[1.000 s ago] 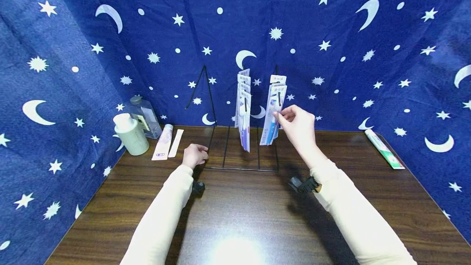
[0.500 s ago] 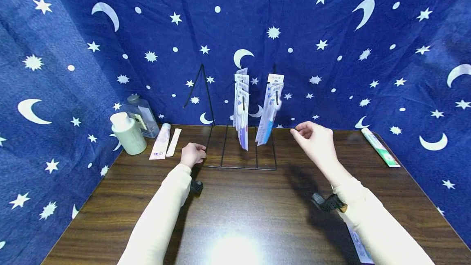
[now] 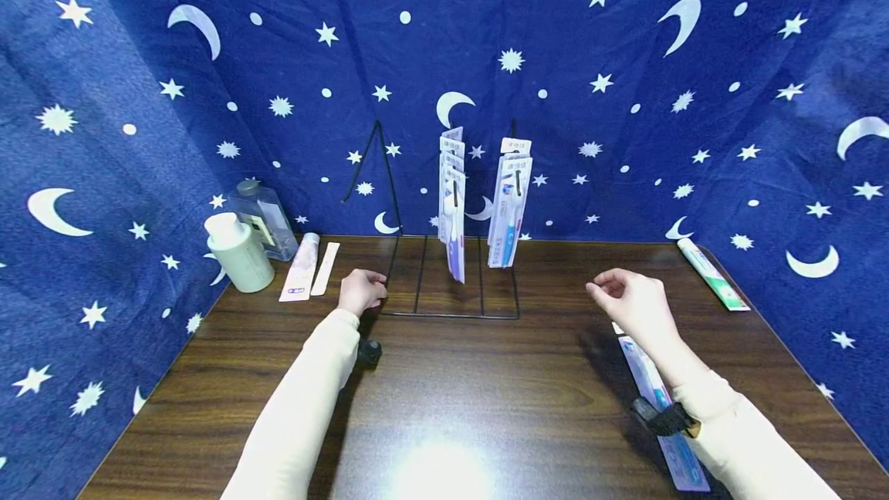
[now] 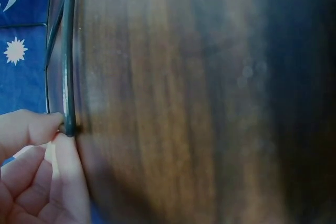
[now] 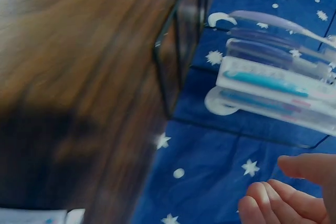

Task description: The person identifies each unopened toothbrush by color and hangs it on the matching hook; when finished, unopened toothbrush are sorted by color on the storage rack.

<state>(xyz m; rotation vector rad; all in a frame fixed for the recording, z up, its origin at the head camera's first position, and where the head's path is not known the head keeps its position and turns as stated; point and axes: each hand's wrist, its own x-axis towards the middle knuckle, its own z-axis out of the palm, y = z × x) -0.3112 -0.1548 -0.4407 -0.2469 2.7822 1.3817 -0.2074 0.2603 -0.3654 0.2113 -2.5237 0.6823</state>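
A black wire display rack (image 3: 450,315) stands on the table against the blue cloth. In the left wrist view, my left hand (image 3: 363,292) pinches the rack's wire between thumb and finger at its left front corner. Packaged toothbrushes hang from two hooks: a purple-handled one (image 3: 454,241) fronts the left row, a blue-handled one (image 3: 510,222) the right row. My right hand (image 3: 633,303) hovers right of the rack, fingers loosely curled, holding nothing. Below its wrist another packaged toothbrush (image 3: 684,465) lies on the table, partly hidden by the wrist camera and sleeve.
At the left stand a pale green bottle (image 3: 248,265) and a clear bottle (image 3: 272,214). Beside them lie a pink tube (image 3: 302,268) and a narrow white packet (image 3: 325,270). A green and white toothpaste tube (image 3: 714,276) lies by the right table edge.
My right hand has let go of the front blue toothbrush pack and drawn back to the right and toward me. The right-hand packs swung, then settled. My left hand stays on the rack.
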